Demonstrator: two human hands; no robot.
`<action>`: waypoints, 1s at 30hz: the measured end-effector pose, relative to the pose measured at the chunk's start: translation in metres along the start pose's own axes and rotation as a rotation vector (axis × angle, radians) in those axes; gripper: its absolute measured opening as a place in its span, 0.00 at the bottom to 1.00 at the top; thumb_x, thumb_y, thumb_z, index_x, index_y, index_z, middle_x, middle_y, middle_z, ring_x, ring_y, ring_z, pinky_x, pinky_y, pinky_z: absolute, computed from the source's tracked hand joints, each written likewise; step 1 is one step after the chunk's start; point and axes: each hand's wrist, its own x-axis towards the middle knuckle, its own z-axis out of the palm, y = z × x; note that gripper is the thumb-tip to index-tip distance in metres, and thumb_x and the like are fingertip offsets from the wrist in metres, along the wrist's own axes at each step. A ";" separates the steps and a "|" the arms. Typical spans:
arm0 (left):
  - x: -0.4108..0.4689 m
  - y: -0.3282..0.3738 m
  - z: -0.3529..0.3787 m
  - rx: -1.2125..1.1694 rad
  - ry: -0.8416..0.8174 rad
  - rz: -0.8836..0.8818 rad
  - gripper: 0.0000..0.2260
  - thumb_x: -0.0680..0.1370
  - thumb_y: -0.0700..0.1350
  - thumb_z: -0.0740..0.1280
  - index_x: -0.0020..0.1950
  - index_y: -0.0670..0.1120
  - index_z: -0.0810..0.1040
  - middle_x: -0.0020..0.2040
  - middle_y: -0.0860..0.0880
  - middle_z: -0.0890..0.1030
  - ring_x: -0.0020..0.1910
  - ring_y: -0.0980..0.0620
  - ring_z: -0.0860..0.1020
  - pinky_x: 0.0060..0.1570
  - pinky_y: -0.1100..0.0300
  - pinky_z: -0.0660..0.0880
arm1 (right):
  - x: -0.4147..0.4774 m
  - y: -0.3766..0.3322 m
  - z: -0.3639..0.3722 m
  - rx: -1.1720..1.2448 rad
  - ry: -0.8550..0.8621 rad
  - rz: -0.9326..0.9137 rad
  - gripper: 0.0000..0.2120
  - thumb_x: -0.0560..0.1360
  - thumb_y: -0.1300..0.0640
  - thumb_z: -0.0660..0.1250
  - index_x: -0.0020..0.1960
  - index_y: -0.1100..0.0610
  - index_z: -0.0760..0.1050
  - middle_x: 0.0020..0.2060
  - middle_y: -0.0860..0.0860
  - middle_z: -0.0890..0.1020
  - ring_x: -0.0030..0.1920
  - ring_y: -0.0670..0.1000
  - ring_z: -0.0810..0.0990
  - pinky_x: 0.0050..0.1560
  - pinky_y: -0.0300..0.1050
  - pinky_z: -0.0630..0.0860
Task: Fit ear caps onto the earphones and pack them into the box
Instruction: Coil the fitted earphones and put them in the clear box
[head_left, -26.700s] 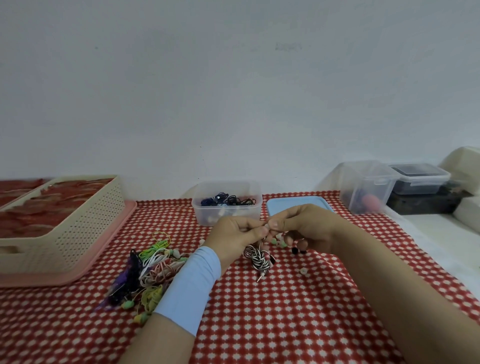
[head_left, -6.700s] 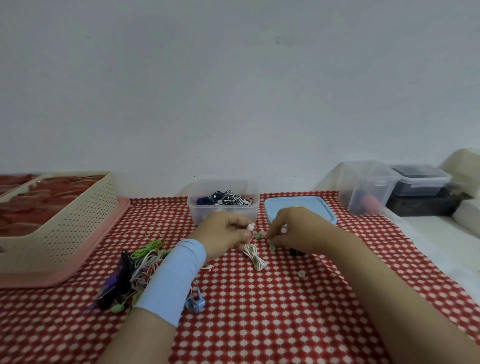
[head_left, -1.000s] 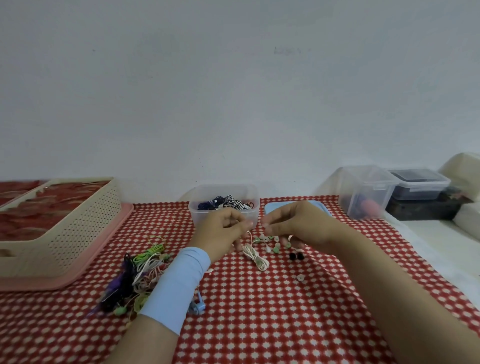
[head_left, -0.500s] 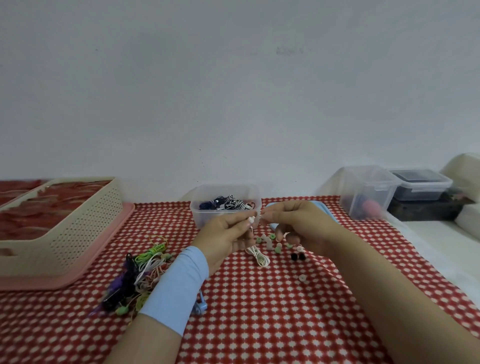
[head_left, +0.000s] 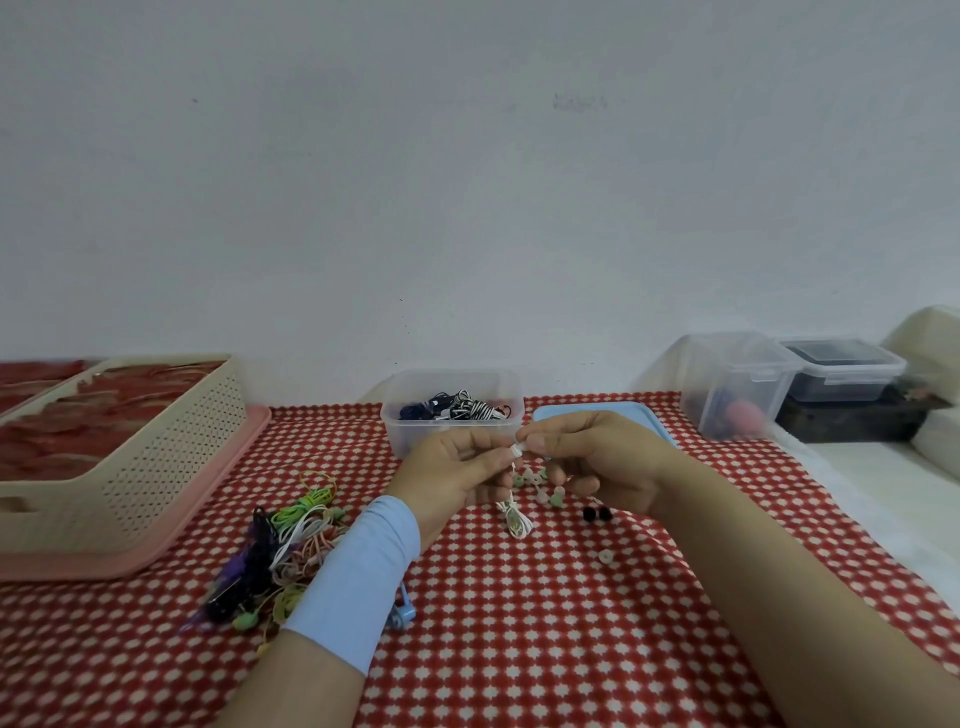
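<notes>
My left hand pinches the bud of a white earphone, and its coiled cord hangs down to the checked cloth. My right hand pinches a small white ear cap against that bud, fingertips of both hands touching. Loose ear caps, green, white and pink, lie below my hands; two black ones and a white one lie to the right. Behind my hands stands a clear plastic box holding black and striped earphones. A tangle of coloured earphones lies at the left.
A blue lid lies behind my right hand. A beige perforated basket on a pink tray fills the left. Clear containers and a dark lidded box stand at the right, past the cloth's edge. A small blue clip lies by my left forearm.
Over the last second both hands have risen slightly and come together, the right one bringing a white cap up to the bud held by the left.
</notes>
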 end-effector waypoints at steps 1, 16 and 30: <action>0.000 0.001 0.001 0.004 0.008 0.008 0.06 0.77 0.35 0.68 0.52 0.40 0.82 0.37 0.46 0.82 0.35 0.53 0.81 0.37 0.63 0.79 | 0.000 0.000 0.000 -0.001 -0.009 0.011 0.08 0.78 0.66 0.68 0.55 0.64 0.83 0.36 0.53 0.83 0.29 0.46 0.75 0.20 0.33 0.63; -0.005 0.008 0.003 0.101 0.077 0.052 0.05 0.75 0.34 0.71 0.45 0.43 0.84 0.35 0.45 0.84 0.35 0.52 0.82 0.36 0.62 0.80 | -0.002 -0.001 -0.001 -0.006 -0.001 0.018 0.08 0.77 0.65 0.69 0.55 0.62 0.83 0.39 0.55 0.82 0.30 0.47 0.77 0.21 0.34 0.66; -0.003 0.008 0.002 0.249 0.119 0.077 0.05 0.74 0.35 0.73 0.45 0.44 0.84 0.37 0.44 0.85 0.36 0.49 0.83 0.41 0.54 0.83 | -0.012 -0.009 0.007 -0.443 0.125 -0.202 0.03 0.73 0.61 0.77 0.47 0.57 0.87 0.38 0.56 0.87 0.31 0.50 0.81 0.25 0.39 0.72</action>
